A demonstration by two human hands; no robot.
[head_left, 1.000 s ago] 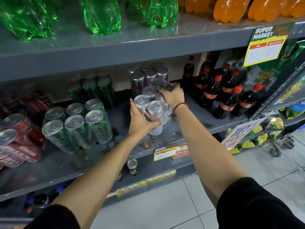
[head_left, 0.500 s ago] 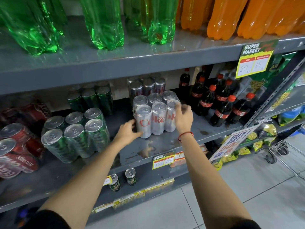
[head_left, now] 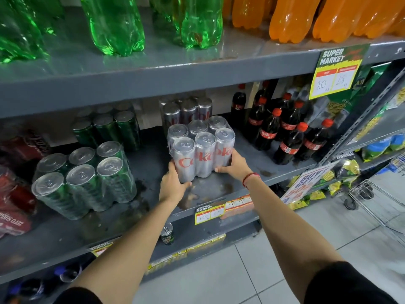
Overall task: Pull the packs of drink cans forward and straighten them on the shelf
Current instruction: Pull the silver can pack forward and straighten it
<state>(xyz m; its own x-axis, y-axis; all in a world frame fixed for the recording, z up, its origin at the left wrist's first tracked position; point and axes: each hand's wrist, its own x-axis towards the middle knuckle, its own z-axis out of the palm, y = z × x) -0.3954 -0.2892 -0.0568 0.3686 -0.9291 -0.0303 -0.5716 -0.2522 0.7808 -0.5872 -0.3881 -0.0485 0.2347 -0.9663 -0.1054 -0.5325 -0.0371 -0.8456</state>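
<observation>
A shrink-wrapped pack of silver cola cans (head_left: 201, 150) stands upright on the grey middle shelf (head_left: 214, 189), near its front edge. My left hand (head_left: 173, 185) grips the pack's lower left corner. My right hand (head_left: 235, 165), with a red band on the wrist, holds its lower right side. A second silver pack (head_left: 186, 111) stands behind it at the back. A pack of green cans (head_left: 83, 178) stands tilted to the left, with another green pack (head_left: 107, 128) deeper in. Red can packs (head_left: 15, 194) lie at the far left.
Dark cola bottles with red caps (head_left: 285, 132) stand right of the silver pack. Green (head_left: 114, 25) and orange bottles (head_left: 295, 18) fill the top shelf. Price tags (head_left: 210, 212) hang on the shelf edge. A loose can (head_left: 167, 233) stands on the lower shelf. A trolley (head_left: 368, 194) stands at right.
The silver pack went from tipped up in both hands to standing upright on the shelf. My hands then slid down to its lower corners, and the pack now sits nearer the front edge.
</observation>
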